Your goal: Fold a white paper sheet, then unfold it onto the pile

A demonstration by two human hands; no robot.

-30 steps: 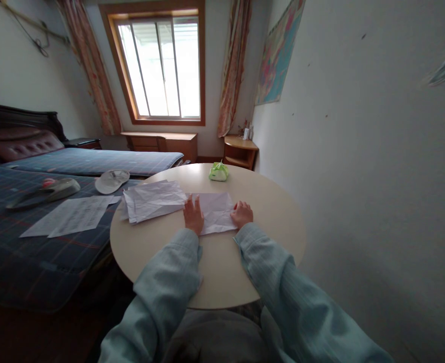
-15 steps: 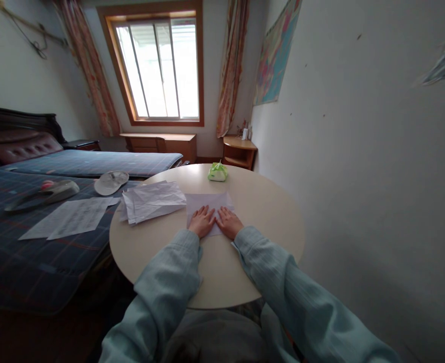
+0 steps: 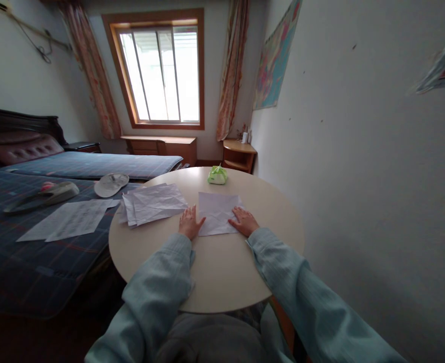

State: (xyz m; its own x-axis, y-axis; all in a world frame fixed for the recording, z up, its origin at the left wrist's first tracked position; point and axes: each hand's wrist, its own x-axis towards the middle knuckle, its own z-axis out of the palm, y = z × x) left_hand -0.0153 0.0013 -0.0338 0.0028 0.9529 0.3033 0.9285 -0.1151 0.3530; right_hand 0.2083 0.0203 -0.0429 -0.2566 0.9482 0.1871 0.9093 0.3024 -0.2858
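- The white sheet of paper [image 3: 217, 214] lies flat on the round tabletop [image 3: 222, 272], between the fingers of both hands. It looks crinkly, with fold lines.
- The left hand [image 3: 189, 223] and right hand [image 3: 245, 222] press its edges with fingers spread flat, holding nothing.
- I think an uneven push could slide or wrinkle it.
- A paper pile [image 3: 152, 202] sits just left of the left fingers.

Both arms stretched fwd, sleeves to wrists. L hand [image 3: 189, 223] flat, palm down, fingers spread. R hand [image 3: 245, 222] flat too, fingers pointing inward; hands well apart.
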